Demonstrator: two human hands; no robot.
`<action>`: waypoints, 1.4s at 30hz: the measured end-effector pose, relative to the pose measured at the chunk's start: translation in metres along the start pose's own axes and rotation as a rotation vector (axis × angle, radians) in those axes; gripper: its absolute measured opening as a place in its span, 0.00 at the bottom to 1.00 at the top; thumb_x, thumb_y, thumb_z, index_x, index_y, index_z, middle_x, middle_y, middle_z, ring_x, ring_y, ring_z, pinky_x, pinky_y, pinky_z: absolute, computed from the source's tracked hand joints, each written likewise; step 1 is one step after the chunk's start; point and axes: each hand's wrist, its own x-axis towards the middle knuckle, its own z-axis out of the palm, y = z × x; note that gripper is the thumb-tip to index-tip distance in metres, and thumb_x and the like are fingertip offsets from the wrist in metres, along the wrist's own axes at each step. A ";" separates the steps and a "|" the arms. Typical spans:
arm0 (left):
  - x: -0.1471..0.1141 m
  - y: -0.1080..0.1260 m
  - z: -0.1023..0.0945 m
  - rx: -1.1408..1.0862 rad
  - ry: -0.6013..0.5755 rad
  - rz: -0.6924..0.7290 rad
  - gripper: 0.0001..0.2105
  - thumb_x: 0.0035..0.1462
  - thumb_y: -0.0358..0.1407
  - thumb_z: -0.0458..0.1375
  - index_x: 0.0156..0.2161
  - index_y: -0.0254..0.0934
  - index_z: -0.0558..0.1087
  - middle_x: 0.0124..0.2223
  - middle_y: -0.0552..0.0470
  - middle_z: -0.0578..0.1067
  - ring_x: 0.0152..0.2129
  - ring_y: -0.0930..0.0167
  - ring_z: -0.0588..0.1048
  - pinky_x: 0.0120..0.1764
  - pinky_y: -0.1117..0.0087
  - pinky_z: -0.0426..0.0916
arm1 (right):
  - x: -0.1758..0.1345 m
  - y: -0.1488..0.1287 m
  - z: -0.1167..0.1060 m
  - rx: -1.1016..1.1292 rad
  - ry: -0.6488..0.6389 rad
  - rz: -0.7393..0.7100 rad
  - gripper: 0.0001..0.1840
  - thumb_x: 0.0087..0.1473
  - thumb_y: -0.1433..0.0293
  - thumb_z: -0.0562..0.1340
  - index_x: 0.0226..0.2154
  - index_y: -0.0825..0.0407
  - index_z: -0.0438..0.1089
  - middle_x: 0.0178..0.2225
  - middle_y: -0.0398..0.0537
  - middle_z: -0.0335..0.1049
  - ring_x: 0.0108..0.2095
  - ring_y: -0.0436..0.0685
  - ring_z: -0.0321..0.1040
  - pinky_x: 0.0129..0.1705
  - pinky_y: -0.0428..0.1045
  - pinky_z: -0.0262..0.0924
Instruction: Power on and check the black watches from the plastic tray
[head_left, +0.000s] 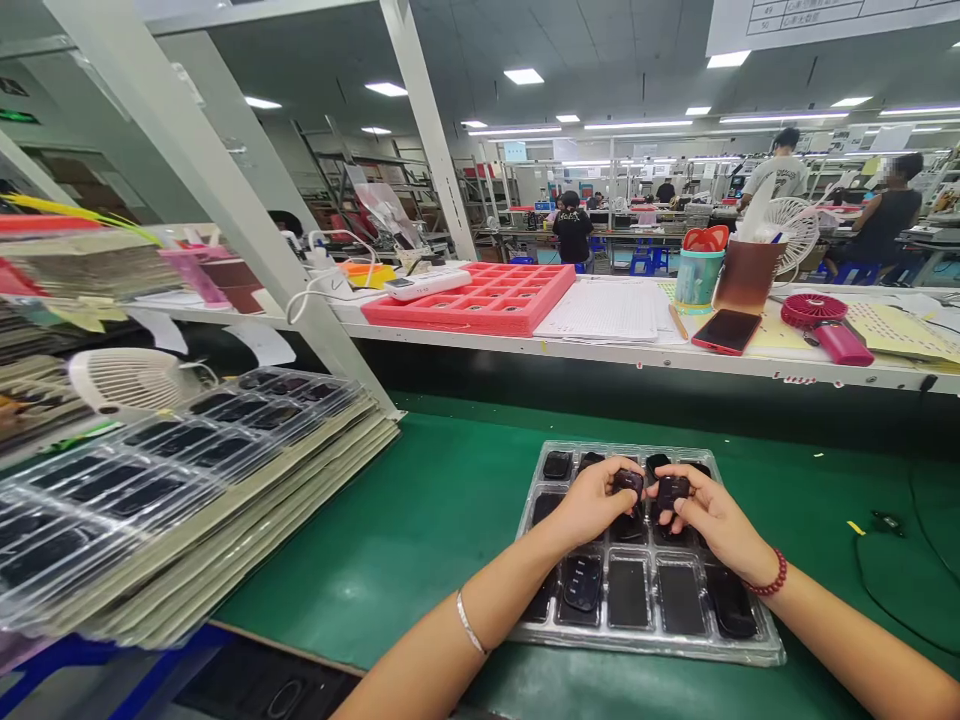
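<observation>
My left hand pinches a small black device with rounded corners. A similar small black device is gripped between the thumb and fingers of my right hand, its dark glossy face showing. Both hands hover close together over a clear plastic tray divided into compartments. Several dark devices lie in the compartments, among them a black device with lit text on its screen at the front left. My hands and forearms hide part of the tray.
Stacked trays of dark devices stand on the left of the green table. A cable lies at the right. On the shelf are a red foam tray, papers, a phone and a pink hand fan. People work farther back.
</observation>
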 end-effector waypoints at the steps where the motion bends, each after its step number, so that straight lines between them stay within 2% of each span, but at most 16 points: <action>1: 0.000 0.000 0.000 0.000 -0.001 -0.002 0.13 0.45 0.25 0.54 0.40 0.33 0.69 0.33 0.50 0.72 0.24 0.75 0.70 0.30 0.70 0.68 | 0.000 0.000 0.000 0.000 0.000 0.000 0.17 0.54 0.69 0.57 0.47 0.50 0.61 0.41 0.51 0.69 0.30 0.52 0.69 0.29 0.47 0.65; 7: 0.000 -0.001 0.000 0.019 0.018 -0.010 0.18 0.42 0.22 0.53 0.41 0.34 0.69 0.36 0.50 0.73 0.26 0.74 0.71 0.32 0.71 0.68 | 0.000 0.000 0.001 -0.005 0.010 -0.002 0.18 0.53 0.69 0.58 0.48 0.50 0.61 0.41 0.52 0.69 0.31 0.52 0.69 0.30 0.48 0.65; 11: 0.000 -0.003 -0.001 0.024 0.009 -0.015 0.17 0.43 0.23 0.52 0.41 0.34 0.69 0.37 0.50 0.73 0.22 0.76 0.70 0.31 0.71 0.68 | 0.000 0.000 0.001 -0.001 0.019 0.007 0.18 0.53 0.68 0.58 0.47 0.51 0.61 0.42 0.53 0.70 0.31 0.53 0.69 0.30 0.48 0.66; 15: 0.000 -0.003 -0.001 0.069 0.029 0.023 0.20 0.40 0.21 0.54 0.42 0.35 0.70 0.39 0.50 0.73 0.29 0.74 0.71 0.33 0.73 0.66 | 0.000 -0.002 0.002 0.002 0.027 0.001 0.20 0.50 0.69 0.60 0.48 0.50 0.61 0.43 0.52 0.69 0.33 0.53 0.70 0.31 0.49 0.66; 20: 0.000 -0.001 -0.001 -0.006 -0.023 -0.011 0.14 0.45 0.26 0.54 0.41 0.33 0.69 0.33 0.50 0.73 0.23 0.75 0.69 0.30 0.71 0.67 | 0.000 -0.002 0.002 -0.003 0.040 0.026 0.17 0.53 0.67 0.57 0.47 0.50 0.62 0.41 0.52 0.70 0.30 0.53 0.71 0.28 0.48 0.65; 25: -0.001 0.002 -0.001 0.035 0.030 0.005 0.22 0.40 0.21 0.56 0.44 0.35 0.68 0.40 0.49 0.73 0.32 0.72 0.71 0.36 0.71 0.66 | 0.000 -0.004 0.003 0.019 0.032 0.005 0.20 0.50 0.70 0.60 0.47 0.49 0.61 0.43 0.52 0.69 0.33 0.54 0.70 0.31 0.49 0.67; 30: 0.000 -0.001 -0.001 -0.018 -0.006 -0.011 0.14 0.46 0.27 0.55 0.41 0.32 0.69 0.37 0.48 0.73 0.27 0.73 0.70 0.31 0.70 0.67 | -0.001 -0.004 0.002 0.013 0.031 0.029 0.17 0.53 0.68 0.58 0.47 0.50 0.62 0.41 0.52 0.70 0.30 0.53 0.70 0.29 0.49 0.66; 36: 0.001 -0.006 -0.004 -0.073 -0.053 0.086 0.23 0.40 0.18 0.50 0.43 0.35 0.68 0.41 0.49 0.73 0.37 0.70 0.72 0.40 0.70 0.66 | 0.000 -0.003 0.002 0.024 0.031 0.010 0.20 0.50 0.71 0.58 0.47 0.50 0.61 0.42 0.51 0.68 0.33 0.54 0.70 0.31 0.49 0.66; 39: 0.001 -0.005 -0.003 -0.087 -0.060 0.108 0.23 0.40 0.18 0.49 0.43 0.35 0.69 0.41 0.49 0.73 0.37 0.71 0.72 0.41 0.70 0.66 | 0.000 -0.003 0.002 0.013 0.030 0.001 0.20 0.49 0.72 0.58 0.47 0.49 0.61 0.44 0.51 0.68 0.35 0.54 0.70 0.32 0.49 0.66; 42: 0.000 -0.002 -0.002 -0.047 -0.027 0.087 0.20 0.41 0.20 0.53 0.42 0.34 0.70 0.41 0.49 0.73 0.35 0.71 0.71 0.38 0.72 0.66 | 0.000 -0.004 0.002 0.008 0.036 0.008 0.18 0.50 0.71 0.58 0.46 0.49 0.62 0.42 0.50 0.69 0.33 0.53 0.70 0.31 0.49 0.65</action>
